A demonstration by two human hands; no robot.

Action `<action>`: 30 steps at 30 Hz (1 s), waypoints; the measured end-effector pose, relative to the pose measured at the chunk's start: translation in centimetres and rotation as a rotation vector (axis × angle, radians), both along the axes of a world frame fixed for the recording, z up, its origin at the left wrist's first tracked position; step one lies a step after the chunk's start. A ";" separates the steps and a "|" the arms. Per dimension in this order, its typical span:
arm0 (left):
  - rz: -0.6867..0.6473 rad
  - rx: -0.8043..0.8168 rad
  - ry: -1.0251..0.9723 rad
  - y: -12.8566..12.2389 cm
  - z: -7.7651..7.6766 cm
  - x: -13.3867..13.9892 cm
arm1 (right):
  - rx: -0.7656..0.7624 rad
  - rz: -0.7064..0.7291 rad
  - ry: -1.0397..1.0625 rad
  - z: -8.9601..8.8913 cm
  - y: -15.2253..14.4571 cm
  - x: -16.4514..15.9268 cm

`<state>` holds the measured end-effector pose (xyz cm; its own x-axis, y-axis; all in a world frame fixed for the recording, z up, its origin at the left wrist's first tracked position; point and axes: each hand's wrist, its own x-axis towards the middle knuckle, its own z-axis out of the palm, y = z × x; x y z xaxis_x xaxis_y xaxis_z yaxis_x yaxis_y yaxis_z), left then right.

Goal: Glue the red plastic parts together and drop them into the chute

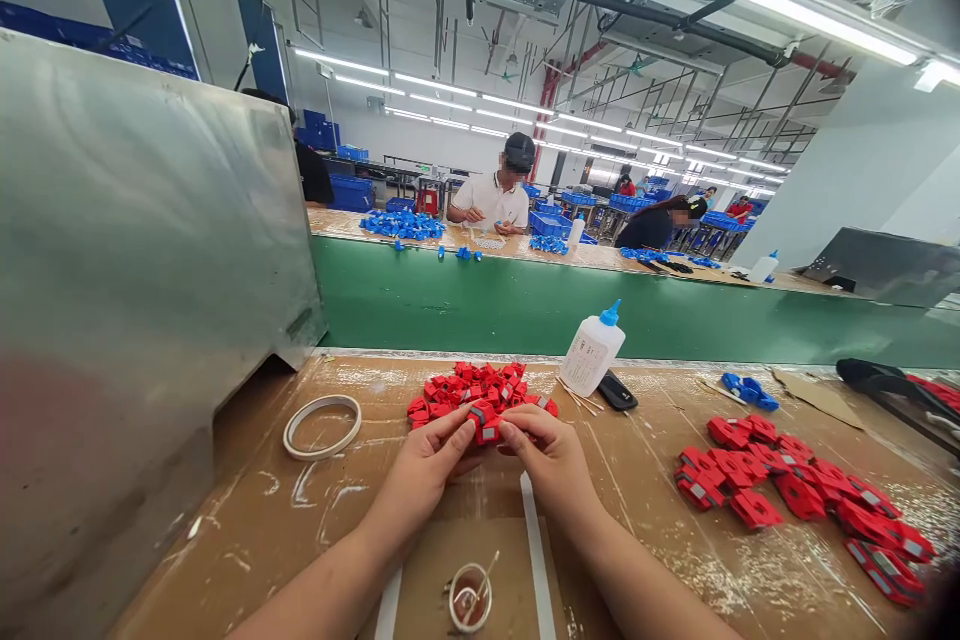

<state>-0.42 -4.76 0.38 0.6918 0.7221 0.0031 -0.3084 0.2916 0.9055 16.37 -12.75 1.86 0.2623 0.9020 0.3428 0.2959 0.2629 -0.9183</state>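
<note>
- Presently, left hand [429,452] and right hand [551,450] both pinch one red piece [486,425] over the desk [637,490], just this side of a red pile [469,384].
- That piece looks mid-work to me; how nearly finished, I can't tell.
- Well off to the right lies a red spread [799,495], perhaps the done ones.
- If so, the pile is what's left, about halfway overall; a cup [471,628] with a stick [489,570] stands nearer the person.
</note>
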 end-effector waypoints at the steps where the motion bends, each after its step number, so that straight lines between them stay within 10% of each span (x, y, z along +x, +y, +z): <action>1: 0.012 -0.003 0.016 0.1 0.0 0.0 | 0.010 -0.011 -0.058 0.1 -0.1 -0.1; 30: 0.061 0.302 0.121 0.8 0.2 -0.9 | -0.125 0.145 -0.036 1.9 -0.4 1.1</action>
